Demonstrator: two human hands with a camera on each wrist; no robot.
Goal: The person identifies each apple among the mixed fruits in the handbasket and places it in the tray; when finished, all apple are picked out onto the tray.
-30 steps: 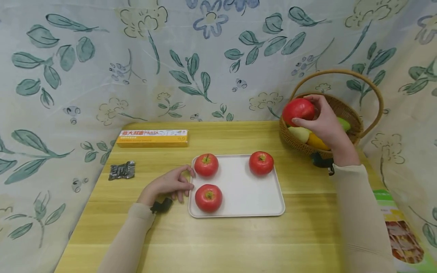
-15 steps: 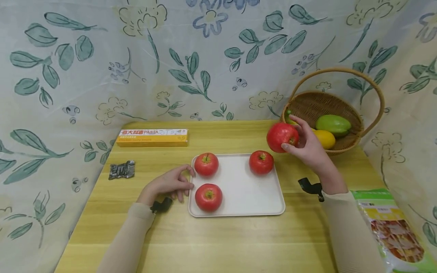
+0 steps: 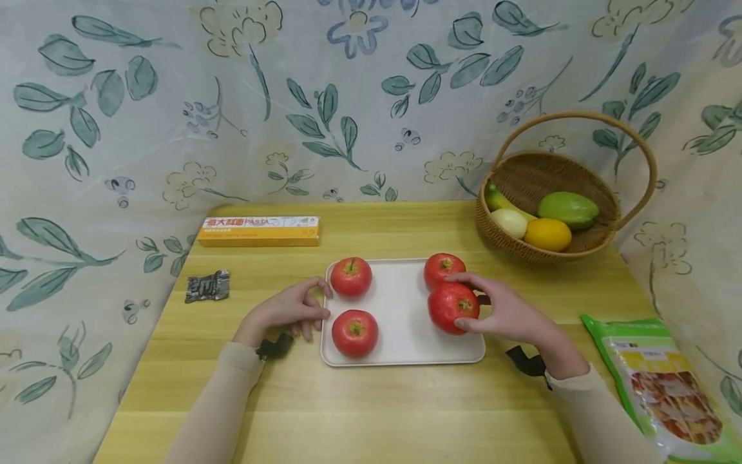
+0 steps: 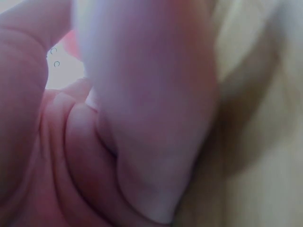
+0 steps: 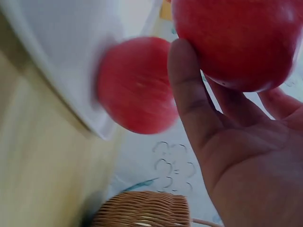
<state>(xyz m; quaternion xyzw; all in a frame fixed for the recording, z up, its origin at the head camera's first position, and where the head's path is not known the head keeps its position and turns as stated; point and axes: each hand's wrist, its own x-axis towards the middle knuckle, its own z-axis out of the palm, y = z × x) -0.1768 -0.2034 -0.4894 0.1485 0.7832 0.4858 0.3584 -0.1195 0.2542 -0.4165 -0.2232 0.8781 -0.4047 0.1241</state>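
Observation:
My right hand (image 3: 507,312) holds a red apple (image 3: 449,309) over the right part of a white tray (image 3: 400,354). In the right wrist view, the thumb and fingers lie around this apple (image 5: 236,42), which looks raised off the tray. Just behind it, partly covered, another apple (image 3: 442,265) sits at the tray's back right corner. Two more stand along the left side: a back apple (image 3: 350,277) and a front apple (image 3: 355,334). My left hand (image 3: 286,310) rests at the tray's left rim, fingers loosely bent, with nothing seen in its grasp.
A wicker basket (image 3: 504,248) at the back right holds a green fruit (image 3: 568,209), a yellow fruit (image 3: 547,234), a pale round one (image 3: 510,223) and a banana (image 3: 510,201). A pasta box (image 3: 259,232), black packet (image 3: 207,286) and green bag (image 3: 666,386) lie about the table.
My right hand has carried the apple from over the basket leftward and toward me, to above the tray's right side. The left hand has stayed at the tray's left rim.

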